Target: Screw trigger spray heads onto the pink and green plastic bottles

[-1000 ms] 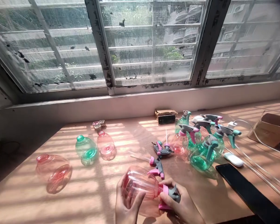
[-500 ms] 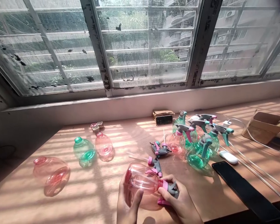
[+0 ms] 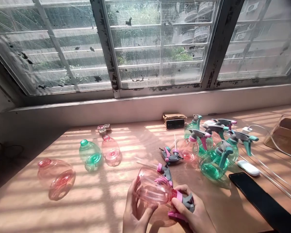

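Near the front edge, a clear pink bottle [image 3: 153, 191] lies on its side between my hands, its neck pointing right. My left hand [image 3: 137, 216] wraps round the bottle's base end. At the neck, my right hand [image 3: 196, 212] pinches the pink collar of a grey-and-pink trigger spray head [image 3: 188, 201], which sits on the bottle's mouth. How far the collar is screwed on I cannot tell. Just behind the bottle lies a loose spray head [image 3: 167, 172] with its tube pointing left. Farther back are more loose spray heads [image 3: 171, 154].
On the left stand open bottles: a pink one [image 3: 55, 178], a green one [image 3: 89, 155] and another pink one [image 3: 111, 150]. Several bottles with spray heads, including a green one [image 3: 213, 165], cluster right. Beyond them are a black phone [image 3: 254, 197], a white case [image 3: 248, 168], cables and a cardboard box [image 3: 285, 136].
The whole view has shifted, so the table's things appear farther right. Both hands keep their hold on the bottle and spray head, with the bottle tilted slightly differently.
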A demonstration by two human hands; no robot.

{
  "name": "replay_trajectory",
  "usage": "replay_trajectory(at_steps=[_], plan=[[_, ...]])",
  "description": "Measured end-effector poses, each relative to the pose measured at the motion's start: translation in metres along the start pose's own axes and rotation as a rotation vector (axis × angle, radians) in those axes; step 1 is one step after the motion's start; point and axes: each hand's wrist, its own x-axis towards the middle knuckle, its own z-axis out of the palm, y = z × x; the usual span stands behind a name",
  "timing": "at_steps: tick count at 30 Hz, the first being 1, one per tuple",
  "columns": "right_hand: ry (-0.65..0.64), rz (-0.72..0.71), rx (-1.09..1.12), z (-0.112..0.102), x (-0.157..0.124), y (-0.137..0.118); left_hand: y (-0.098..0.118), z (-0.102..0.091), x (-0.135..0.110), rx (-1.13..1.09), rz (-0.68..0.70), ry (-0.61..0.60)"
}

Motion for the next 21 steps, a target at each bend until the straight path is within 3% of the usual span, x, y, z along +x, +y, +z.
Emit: replay_trajectory(at_steps=[7,12,21], plan=[[-0.041,-0.060,-0.085,0.004,-0.003,-0.002,0.004,0.003,-0.004,-0.025,-0.027,0.047],[-0.079,0.020,-0.020,-0.002,0.000,-0.001,0.011,0.004,-0.002,-0.016,-0.046,0.009],[-0.055,0.068,0.049,-0.004,0.004,0.002,-0.005,-0.001,-0.001,-0.041,-0.043,-0.033]])
